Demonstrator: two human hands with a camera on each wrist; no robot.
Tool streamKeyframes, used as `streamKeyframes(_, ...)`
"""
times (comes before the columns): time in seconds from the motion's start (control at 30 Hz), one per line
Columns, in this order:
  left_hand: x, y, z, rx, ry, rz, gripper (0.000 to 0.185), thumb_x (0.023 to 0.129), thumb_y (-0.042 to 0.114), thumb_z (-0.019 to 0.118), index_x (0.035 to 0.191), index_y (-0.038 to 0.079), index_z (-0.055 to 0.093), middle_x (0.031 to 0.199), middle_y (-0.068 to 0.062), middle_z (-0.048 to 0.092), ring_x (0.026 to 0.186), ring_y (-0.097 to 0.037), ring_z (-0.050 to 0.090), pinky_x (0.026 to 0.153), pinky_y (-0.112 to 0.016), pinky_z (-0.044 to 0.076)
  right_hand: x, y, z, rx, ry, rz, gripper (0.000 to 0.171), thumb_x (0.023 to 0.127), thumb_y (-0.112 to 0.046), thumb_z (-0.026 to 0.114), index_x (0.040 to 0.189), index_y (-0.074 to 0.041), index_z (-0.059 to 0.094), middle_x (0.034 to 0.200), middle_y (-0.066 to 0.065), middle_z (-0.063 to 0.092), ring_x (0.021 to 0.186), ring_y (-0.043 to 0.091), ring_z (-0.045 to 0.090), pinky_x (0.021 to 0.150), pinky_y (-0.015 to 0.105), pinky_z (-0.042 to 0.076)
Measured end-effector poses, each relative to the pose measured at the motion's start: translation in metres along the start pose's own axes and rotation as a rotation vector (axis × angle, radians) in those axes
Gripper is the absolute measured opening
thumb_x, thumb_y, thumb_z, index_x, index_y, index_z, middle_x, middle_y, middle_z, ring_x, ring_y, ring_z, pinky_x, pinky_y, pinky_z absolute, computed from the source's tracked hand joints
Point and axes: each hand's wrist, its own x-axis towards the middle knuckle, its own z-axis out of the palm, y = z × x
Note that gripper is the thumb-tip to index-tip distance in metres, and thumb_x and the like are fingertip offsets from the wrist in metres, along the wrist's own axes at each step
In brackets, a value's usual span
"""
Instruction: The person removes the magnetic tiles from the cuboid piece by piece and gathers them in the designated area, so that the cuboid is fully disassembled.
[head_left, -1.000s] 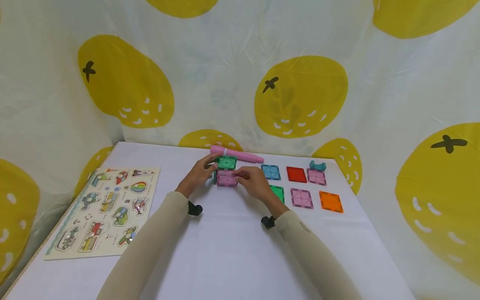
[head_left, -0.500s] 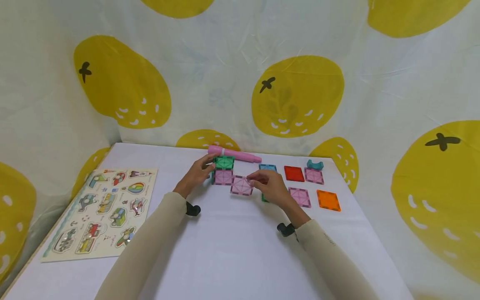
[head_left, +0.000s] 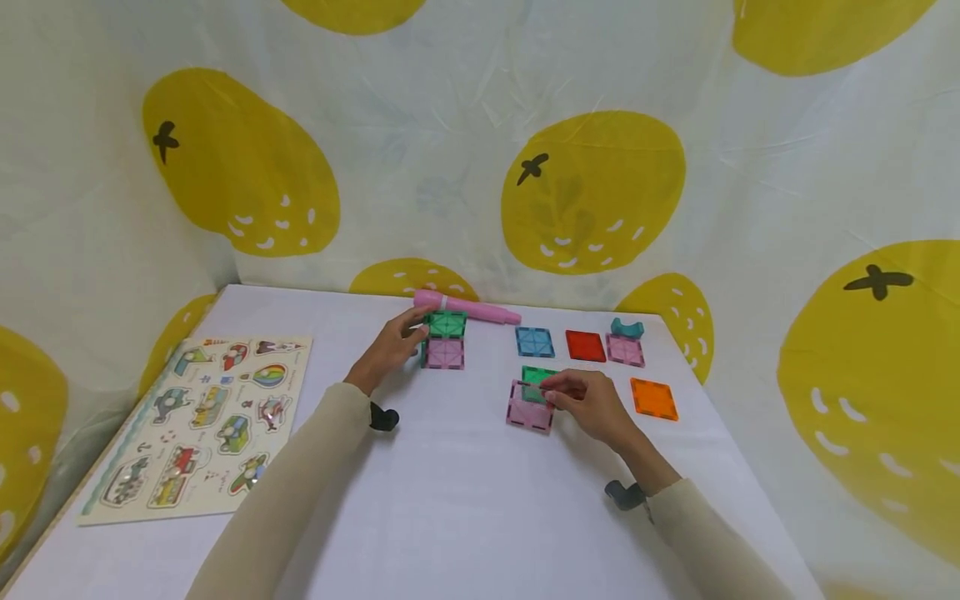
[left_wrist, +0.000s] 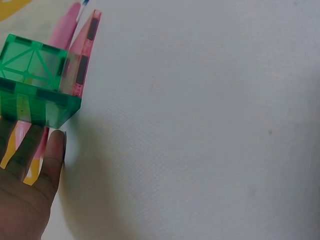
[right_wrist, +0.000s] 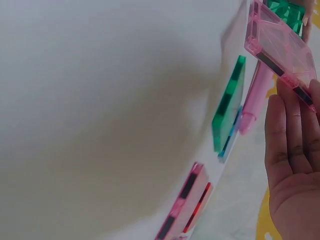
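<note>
My right hand (head_left: pixel 592 404) pinches a pink square magnetic tile (head_left: pixel 528 415) between thumb and fingers. In the head view that tile overlaps a green tile (head_left: pixel 537 375) on the table; in the right wrist view it hangs in the air. My left hand (head_left: pixel 386 350) touches the left side of a small box of upright magnetic tiles. A green tile (head_left: pixel 446 324) tops the box and a pink one (head_left: pixel 445 353) forms its front. In the left wrist view, nearly straight fingers (left_wrist: pixel 52 160) reach the box's green side (left_wrist: pixel 42 107); the thumb is hidden there.
Blue (head_left: pixel 534 342), red (head_left: pixel 586 346), pink (head_left: pixel 626 350) and orange (head_left: pixel 655 399) tiles lie at the right. A teal curved piece (head_left: pixel 627 327) sits behind the pink one. Behind the box lies a pink stick (head_left: pixel 480 311). A picture puzzle board (head_left: pixel 202 417) lies left.
My right hand has carried the pink tile away from the box's front, rightward and nearer to me, over the green tile. The left hand stays at the box.
</note>
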Motion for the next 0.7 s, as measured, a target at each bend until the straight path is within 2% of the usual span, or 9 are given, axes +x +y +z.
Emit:
streamKeyframes(0.2,0.0,0.0,0.0,-0.001,0.003,-0.002,0.053,0.114,0.024,0.049,0.165,0.03,0.037,0.174,-0.007,0.032,0.156,-0.038,0.04,0.121,-0.061,0.044,-0.014,0.011,-0.009,0.006,-0.022,0.005,0.022,0.102,-0.01,0.072,0.122,-0.012,0.078,0.117,0.011,0.077,0.1,0.022,0.077,0.085,0.02,0.063)
streamKeyframes(0.37,-0.001,0.001,0.0,0.003,0.004,-0.02,0.053,0.114,0.025,0.05,0.165,0.032,0.037,0.174,-0.005,0.032,0.156,-0.037,0.039,0.121,-0.06,0.044,-0.017,0.015,-0.013,-0.006,-0.031,0.075,0.022,0.101,-0.01,0.072,0.122,-0.015,0.079,0.118,0.009,0.075,0.097,0.021,0.076,0.084,0.021,0.063)
streamKeyframes(0.53,-0.001,0.002,0.0,0.01,0.007,-0.035,0.053,0.114,0.026,0.05,0.165,0.035,0.037,0.175,-0.005,0.031,0.157,-0.037,0.037,0.122,-0.06,0.043,-0.018,0.017,-0.016,-0.075,-0.033,0.145,0.024,0.102,-0.008,0.071,0.122,-0.016,0.08,0.117,0.007,0.074,0.096,0.021,0.071,0.081,0.021,0.063)
streamKeyframes(0.7,0.0,0.004,0.0,0.005,0.002,-0.032,0.053,0.114,0.025,0.05,0.165,0.034,0.037,0.175,-0.006,0.031,0.157,-0.037,0.039,0.122,-0.059,0.044,-0.017,0.021,-0.015,-0.145,-0.066,0.163,0.025,0.101,-0.01,0.073,0.122,-0.019,0.081,0.116,0.004,0.076,0.099,0.02,0.065,0.079,0.022,0.061)
